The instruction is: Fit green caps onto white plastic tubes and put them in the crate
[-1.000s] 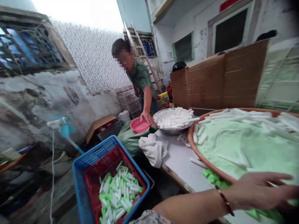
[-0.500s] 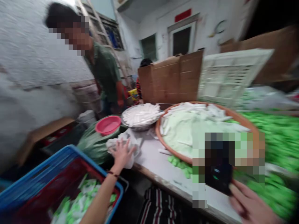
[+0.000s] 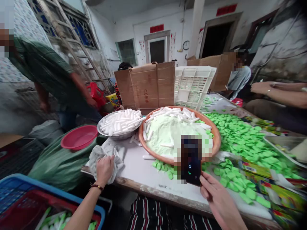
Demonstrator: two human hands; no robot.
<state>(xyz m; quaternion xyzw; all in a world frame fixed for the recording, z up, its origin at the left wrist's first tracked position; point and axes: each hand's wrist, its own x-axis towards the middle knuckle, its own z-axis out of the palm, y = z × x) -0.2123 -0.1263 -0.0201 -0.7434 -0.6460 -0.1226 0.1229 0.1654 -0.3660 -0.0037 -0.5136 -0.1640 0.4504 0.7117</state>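
My left hand [image 3: 104, 170] presses into a crumpled grey cloth [image 3: 107, 156] at the table's near edge, its fingers closed on the fabric. My right hand [image 3: 216, 199] holds up a black smartphone [image 3: 191, 171], partly blurred out, in front of a wide orange-rimmed basin [image 3: 217, 140]. Pale green powder and white sticks fill that basin. To its left, a steel bowl [image 3: 100, 129] holds a heap of white sticks. Bright green flat pieces [image 3: 240, 140] lie scattered across the white table [image 3: 153, 188].
A co-worker in a green plaid shirt [image 3: 48, 70] stands at the left. Another person's forearms [image 3: 275, 94] rest at the right. A pink basin [image 3: 79, 137] sits on a green sack. Near me stands a blue crate [image 3: 48, 191]. Cardboard sheets and a white plastic crate [image 3: 192, 86] stand behind the basin.
The view has swung right and tilted level. My left hand has moved from over the basin to the cloth. The smartphone now shows in my right hand, and the co-worker appears further left.
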